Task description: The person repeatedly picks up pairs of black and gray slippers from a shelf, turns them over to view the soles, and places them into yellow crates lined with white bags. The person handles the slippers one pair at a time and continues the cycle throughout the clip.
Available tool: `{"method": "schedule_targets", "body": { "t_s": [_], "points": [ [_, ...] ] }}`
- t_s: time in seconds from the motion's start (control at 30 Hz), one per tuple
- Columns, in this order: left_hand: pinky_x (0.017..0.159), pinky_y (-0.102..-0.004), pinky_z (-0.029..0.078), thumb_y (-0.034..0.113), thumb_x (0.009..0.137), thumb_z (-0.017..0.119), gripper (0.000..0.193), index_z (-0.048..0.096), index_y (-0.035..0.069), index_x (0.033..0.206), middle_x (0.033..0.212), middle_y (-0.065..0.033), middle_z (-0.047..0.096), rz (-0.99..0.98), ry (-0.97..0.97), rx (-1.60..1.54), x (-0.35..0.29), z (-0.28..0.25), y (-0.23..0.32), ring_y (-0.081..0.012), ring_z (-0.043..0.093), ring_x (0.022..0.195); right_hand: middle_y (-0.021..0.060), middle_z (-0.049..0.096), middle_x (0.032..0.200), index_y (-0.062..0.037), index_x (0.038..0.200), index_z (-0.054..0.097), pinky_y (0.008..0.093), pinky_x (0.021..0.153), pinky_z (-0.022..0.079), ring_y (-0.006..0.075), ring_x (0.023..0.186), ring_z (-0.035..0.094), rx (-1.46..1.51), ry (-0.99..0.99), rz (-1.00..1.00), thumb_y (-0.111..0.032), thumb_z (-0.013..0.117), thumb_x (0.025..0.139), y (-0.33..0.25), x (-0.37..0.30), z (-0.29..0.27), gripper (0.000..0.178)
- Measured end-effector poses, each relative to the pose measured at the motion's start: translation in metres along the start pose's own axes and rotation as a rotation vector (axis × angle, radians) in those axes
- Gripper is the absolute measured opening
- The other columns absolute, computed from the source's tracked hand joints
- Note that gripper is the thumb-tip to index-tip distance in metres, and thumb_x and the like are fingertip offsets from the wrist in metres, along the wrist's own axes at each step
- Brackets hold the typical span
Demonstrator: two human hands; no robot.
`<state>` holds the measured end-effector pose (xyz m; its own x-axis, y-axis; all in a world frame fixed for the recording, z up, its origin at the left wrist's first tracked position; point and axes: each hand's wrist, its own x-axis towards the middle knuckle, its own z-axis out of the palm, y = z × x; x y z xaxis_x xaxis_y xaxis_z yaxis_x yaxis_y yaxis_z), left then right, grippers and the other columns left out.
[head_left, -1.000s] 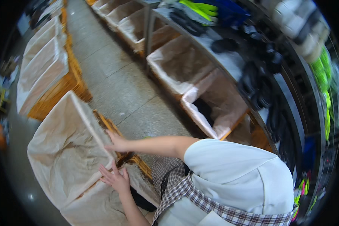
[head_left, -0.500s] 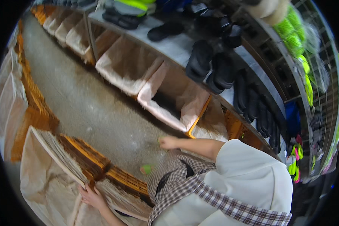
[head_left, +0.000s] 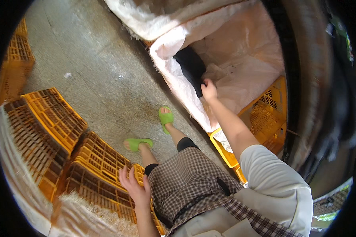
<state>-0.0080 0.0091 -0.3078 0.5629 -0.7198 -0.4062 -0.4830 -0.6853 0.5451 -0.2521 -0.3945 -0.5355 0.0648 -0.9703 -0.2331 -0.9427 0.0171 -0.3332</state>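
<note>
My right hand (head_left: 209, 90) reaches into a crate with a pale pinkish woven liner (head_left: 174, 81). Its fingers are curled at the near end of a black item (head_left: 190, 65), which lies against the liner's inner side. The black item looks smooth, but its exact kind cannot be made out. Above the yellow crates at the lower left, my left hand (head_left: 135, 185) is open, fingers apart, holding nothing.
Stacked yellow plastic crates (head_left: 55, 118) line the left, with woven liners (head_left: 93, 215) draped near the bottom. Another lined crate (head_left: 142, 14) adjoins the far side. On the right stands a yellow crate (head_left: 271, 118) beside a blurred rack (head_left: 310, 79). Concrete floor (head_left: 95, 75) runs between.
My view has swung down and closer to the right-hand crates. My right hand has gone into the lined crate, to the black item. My left hand has let go of the liner edge.
</note>
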Motion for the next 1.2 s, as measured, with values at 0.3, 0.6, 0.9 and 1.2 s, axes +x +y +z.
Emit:
{"method": "schedule_targets", "body": {
  "t_s": [0.3,0.6,0.9,1.2],
  "points": [
    [0.105,-0.0502,0.026,0.011,0.082,0.063,0.054,0.039,-0.001,0.128,0.132,-0.0227,0.040,-0.230,-0.318,-0.156,0.025,0.140,-0.012,-0.0415,0.032,0.126,0.0271,0.042,0.132,-0.0003,0.137,0.031,0.0462,0.099,0.038,0.0416,0.121,0.042,-0.328,-0.068,-0.206,-0.040,0.079,0.069,0.067,0.146,0.082,0.093],
    [0.103,-0.0449,0.031,0.007,0.080,0.063,0.057,0.038,-0.002,0.131,0.127,-0.0234,0.044,-0.305,-0.351,-0.150,0.041,0.161,-0.019,-0.0402,0.039,0.119,0.0280,0.040,0.134,-0.0016,0.141,0.024,0.0447,0.100,0.037,0.0416,0.120,0.043,-0.308,-0.149,-0.475,-0.019,0.077,0.072,0.068,0.169,0.074,0.089],
    [0.102,-0.0471,0.032,0.007,0.078,0.066,0.058,0.039,-0.001,0.129,0.130,-0.0224,0.043,-0.090,-0.269,-0.125,0.082,0.136,-0.001,-0.0406,0.039,0.122,0.0267,0.038,0.134,0.0022,0.139,0.024,0.0427,0.104,0.033,0.0406,0.125,0.038,-0.101,0.082,-0.357,-0.012,0.075,0.071,0.076,0.167,0.002,0.086],
    [0.109,-0.0526,0.020,0.027,0.081,0.065,0.051,0.050,0.011,0.127,0.135,-0.0187,0.046,0.820,0.024,-0.166,0.165,0.048,0.146,-0.0367,0.039,0.129,0.0214,0.032,0.143,-0.0010,0.145,0.020,0.0425,0.105,0.035,0.0331,0.129,0.036,0.299,-0.325,-0.060,-0.012,0.080,0.061,-0.069,-0.069,-0.183,0.103]
  ]
}}
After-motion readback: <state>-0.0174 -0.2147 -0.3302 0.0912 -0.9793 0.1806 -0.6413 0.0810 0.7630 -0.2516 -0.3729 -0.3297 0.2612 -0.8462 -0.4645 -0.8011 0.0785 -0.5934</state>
